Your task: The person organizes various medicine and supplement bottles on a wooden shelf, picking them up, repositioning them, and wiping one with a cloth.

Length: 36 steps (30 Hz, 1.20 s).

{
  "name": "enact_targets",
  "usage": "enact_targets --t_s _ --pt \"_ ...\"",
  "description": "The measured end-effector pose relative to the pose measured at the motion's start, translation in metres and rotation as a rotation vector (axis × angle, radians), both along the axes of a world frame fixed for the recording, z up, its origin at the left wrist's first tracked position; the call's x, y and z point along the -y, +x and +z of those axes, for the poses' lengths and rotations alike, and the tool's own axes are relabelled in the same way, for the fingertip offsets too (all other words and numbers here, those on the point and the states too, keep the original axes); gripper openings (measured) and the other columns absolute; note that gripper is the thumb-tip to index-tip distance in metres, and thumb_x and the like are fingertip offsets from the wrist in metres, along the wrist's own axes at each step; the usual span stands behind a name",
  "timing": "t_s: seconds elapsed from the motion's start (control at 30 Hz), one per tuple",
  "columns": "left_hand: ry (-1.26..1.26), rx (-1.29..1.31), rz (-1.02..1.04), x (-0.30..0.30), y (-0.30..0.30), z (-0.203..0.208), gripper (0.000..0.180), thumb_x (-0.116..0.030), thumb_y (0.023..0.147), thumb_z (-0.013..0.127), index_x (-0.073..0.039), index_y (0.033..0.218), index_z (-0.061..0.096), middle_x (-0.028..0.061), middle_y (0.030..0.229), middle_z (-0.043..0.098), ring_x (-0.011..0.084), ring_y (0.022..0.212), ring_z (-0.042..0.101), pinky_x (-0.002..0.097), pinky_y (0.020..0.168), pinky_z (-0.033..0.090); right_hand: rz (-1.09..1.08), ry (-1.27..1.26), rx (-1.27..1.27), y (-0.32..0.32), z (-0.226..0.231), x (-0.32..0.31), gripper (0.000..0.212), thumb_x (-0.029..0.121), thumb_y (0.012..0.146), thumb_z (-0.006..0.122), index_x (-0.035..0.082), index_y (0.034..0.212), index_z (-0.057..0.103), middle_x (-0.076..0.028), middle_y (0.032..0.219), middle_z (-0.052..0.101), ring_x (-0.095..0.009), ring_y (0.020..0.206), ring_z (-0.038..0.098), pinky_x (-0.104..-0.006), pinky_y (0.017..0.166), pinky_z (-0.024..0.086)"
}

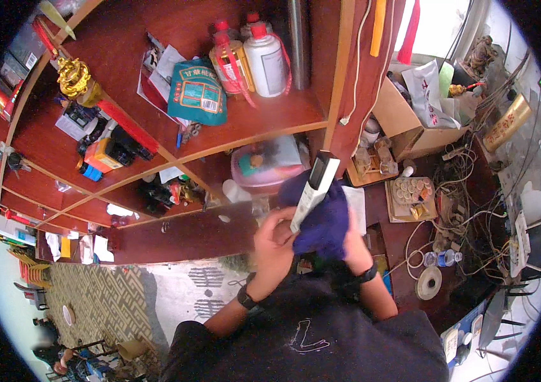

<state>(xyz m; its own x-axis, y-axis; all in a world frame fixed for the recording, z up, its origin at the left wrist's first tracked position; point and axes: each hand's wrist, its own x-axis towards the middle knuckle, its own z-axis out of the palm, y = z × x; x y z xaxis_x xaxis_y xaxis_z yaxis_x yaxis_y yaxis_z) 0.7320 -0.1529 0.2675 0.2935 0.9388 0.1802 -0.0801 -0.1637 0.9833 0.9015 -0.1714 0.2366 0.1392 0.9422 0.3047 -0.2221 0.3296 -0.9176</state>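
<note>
A long, narrow white box [314, 194] with a dark end stands tilted in front of me. My left hand [275, 245] is closed around its lower end, fingers bent. Behind and beside the box bunches a dark blue cloth [328, 228]. My right hand [355, 253] presses into that cloth from the right, and its fingertips are partly hidden by the folds. Just beyond my hands, a pink plastic tub [245, 181] sits in the lower compartment of the shelf.
The red-brown shelf [264, 130] holds white bottles [265, 60] with red caps and a teal pouch [197, 92]. To the right are an open cardboard box [398, 118], tangled cables [468, 165], a tray of round pieces [412, 191] and a plastic bottle [442, 258].
</note>
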Motion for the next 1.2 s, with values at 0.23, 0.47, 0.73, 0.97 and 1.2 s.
enact_targets --t_s 0.23,0.47,0.73,0.97,1.2 --pt "0.496 -0.615 -0.091 -0.028 -0.041 0.013 0.028 -0.002 0.082 0.075 -0.006 0.109 0.072 0.0121 0.101 0.074 0.0271 0.087 0.073 0.0357 0.077 0.058 -0.106 -0.2 -0.218 0.002 -0.005 -0.011 0.048 -0.004 0.096 0.059 0.0 0.144 0.052 -0.007 0.13 0.065 -0.016 0.117 0.063 -0.033 0.101 0.052" --pt "0.049 0.124 -0.119 -0.053 -0.043 0.018 0.067 -0.037 0.1 0.068 -0.002 0.151 0.042 0.0186 0.142 0.059 0.0299 0.132 0.058 0.0439 0.112 0.046 -0.004 -0.022 0.182 -0.011 -0.005 -0.003 0.02 0.01 0.099 0.061 0.0 0.116 0.064 -0.008 0.108 0.071 -0.016 0.097 0.066 -0.0338 0.085 0.054" --pt "-0.255 0.524 0.022 -0.043 -0.028 0.0 0.018 -0.018 0.106 0.06 -0.009 0.092 0.053 -0.0025 0.063 0.042 0.0108 0.055 0.046 0.0371 0.075 0.053 0.381 -0.354 -0.043 -0.04 -0.055 -0.003 0.015 0.009 0.098 0.062 -0.002 0.106 0.069 -0.001 0.1 0.072 -0.012 0.089 0.062 -0.0312 0.08 0.053" --pt "-0.185 0.678 0.309 -0.052 -0.065 0.013 0.02 -0.013 0.107 0.058 -0.015 0.089 0.048 -0.0066 0.064 0.036 0.0068 0.056 0.038 0.0298 0.067 0.041 0.575 -0.655 -0.129 -0.019 -0.059 0.0 0.041 0.005 0.096 0.066 -0.006 0.135 0.062 -0.007 0.122 0.072 -0.013 0.108 0.066 -0.0288 0.097 0.054" --pt "-0.343 0.518 0.616 -0.044 -0.154 -0.11 0.009 -0.02 0.102 0.062 -0.012 0.103 0.057 0.0023 0.086 0.054 0.021 0.083 0.055 0.0447 0.095 0.05 0.256 -0.816 -0.312 0.01 -0.076 0.022 0.033 0.006 0.099 0.064 -0.003 0.131 0.061 -0.007 0.112 0.073 -0.015 0.094 0.071 -0.0299 0.083 0.06"
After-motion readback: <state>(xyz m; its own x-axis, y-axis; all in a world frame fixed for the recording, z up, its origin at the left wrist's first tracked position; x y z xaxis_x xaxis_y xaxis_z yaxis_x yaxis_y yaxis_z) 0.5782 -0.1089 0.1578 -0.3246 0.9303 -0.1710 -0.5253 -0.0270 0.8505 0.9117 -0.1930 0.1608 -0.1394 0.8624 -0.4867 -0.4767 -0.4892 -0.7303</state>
